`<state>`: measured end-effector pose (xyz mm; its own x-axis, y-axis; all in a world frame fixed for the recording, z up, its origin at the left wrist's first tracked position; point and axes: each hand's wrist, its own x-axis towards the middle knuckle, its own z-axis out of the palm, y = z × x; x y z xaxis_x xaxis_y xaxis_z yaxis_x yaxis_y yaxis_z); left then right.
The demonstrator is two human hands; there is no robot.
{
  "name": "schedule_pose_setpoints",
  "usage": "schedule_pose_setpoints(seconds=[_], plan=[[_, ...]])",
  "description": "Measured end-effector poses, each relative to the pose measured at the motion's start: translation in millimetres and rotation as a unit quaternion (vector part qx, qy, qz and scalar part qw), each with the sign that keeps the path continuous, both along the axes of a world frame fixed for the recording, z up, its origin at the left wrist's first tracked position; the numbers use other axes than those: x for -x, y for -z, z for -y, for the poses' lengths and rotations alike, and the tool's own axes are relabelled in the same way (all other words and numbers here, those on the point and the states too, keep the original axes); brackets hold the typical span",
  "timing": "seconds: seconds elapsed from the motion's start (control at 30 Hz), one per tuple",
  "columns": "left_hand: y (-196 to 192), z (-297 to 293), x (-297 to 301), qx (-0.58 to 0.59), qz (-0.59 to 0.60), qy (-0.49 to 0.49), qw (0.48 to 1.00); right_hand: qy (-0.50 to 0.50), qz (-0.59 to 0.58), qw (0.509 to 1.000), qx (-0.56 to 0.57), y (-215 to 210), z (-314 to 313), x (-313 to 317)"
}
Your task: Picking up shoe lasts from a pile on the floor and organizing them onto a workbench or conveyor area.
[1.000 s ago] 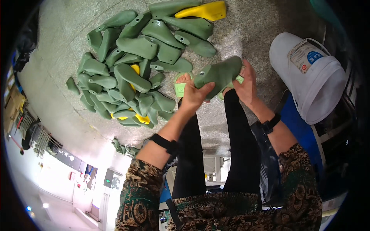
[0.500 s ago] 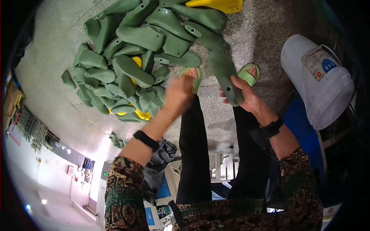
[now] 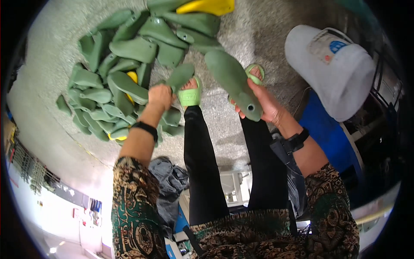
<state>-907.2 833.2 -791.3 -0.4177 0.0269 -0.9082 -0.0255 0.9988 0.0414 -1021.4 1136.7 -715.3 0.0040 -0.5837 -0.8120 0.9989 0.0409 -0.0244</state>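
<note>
My right hand (image 3: 268, 103) is closed around the heel end of a large green shoe last (image 3: 226, 73), a round hole showing near my fingers and its toe pointing away. My left hand (image 3: 160, 96) is closed at the near edge of the pile, on one end of another green shoe last (image 3: 181, 76). That last's broad end sticks out beyond my fingers, close to my left sandal (image 3: 189, 95). Around and beyond my left hand lies a heap of green shoe lasts (image 3: 133, 49), with a few yellow ones (image 3: 207, 6) among them.
A white bucket (image 3: 330, 82) with a label lies tilted at the right, beside a blue panel (image 3: 323, 129). My other green sandal (image 3: 255, 73) is beyond my right hand. Dark crumpled plastic (image 3: 168, 177) lies left of my legs. Wire racks (image 3: 30, 164) stand far left.
My left hand has moved left and closed on a shoe last at the pile's edge, which now sits at a different angle. My right hand still holds its last, turned slightly. The view has shifted.
</note>
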Motion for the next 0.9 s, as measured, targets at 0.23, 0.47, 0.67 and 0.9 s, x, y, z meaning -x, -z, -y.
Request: schedule_pose_setpoints(seconds=[0.23,0.47,0.67,0.9], plan=[[-195.7,-53.4,10.2,-0.119,-0.125,-0.259,0.950,0.106,-0.063,0.983,0.133,-149.7,-28.1,28.5],[-358.1,-159.1,89.4,-0.239,-0.235,-0.253,0.908,0.136,-0.265,0.950,0.093,-299.5,-143.0,44.0],[-434.8,-280.3,135.8,-0.348,-0.213,-0.392,0.825,0.189,-0.287,0.928,0.147,-332.5,-289.2,22.7],[-521.7,-368.6,177.4,-0.463,-0.157,-0.305,0.817,0.366,-0.388,0.841,0.090,-404.4,-369.6,-15.4]])
